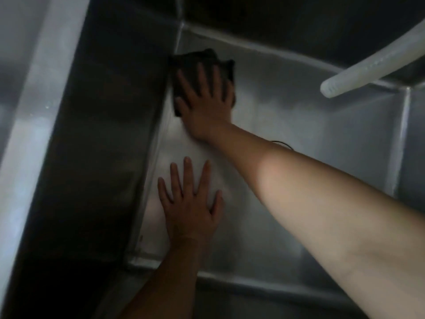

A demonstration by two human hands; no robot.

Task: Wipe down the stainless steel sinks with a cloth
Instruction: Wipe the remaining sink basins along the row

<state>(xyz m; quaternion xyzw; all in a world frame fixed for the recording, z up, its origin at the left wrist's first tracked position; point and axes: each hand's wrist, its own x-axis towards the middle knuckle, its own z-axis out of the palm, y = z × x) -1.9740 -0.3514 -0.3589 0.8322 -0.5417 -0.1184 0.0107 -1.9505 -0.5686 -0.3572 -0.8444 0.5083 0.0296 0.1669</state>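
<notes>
The view looked down into a deep steel sink (299, 125), dim and somewhat blurred. The right hand (207, 104) lay flat on a dark cloth (195, 63), fingers straight and spread, pressing it onto the sink floor at about 11 o'clock from the floor's centre. The cloth sat tight against the foot of the left wall (110, 134), near the far-left corner; its far edge and left side showed past the fingertips, the rest was hidden under the palm. The right forearm crossed the sink from 4 o'clock.

The left hand (190, 203) rested palm-down on the bare floor at about 7 o'clock, fingers straight and fanned out, holding nothing. It lay just beside the left wall and nearer the person than the cloth, apart from the right hand. Its forearm came in from the bottom edge over the near wall.

A pale hose (368, 63) reached in from 2 o'clock, its open end hanging above the far-right part of the sink, well apart from both hands.
</notes>
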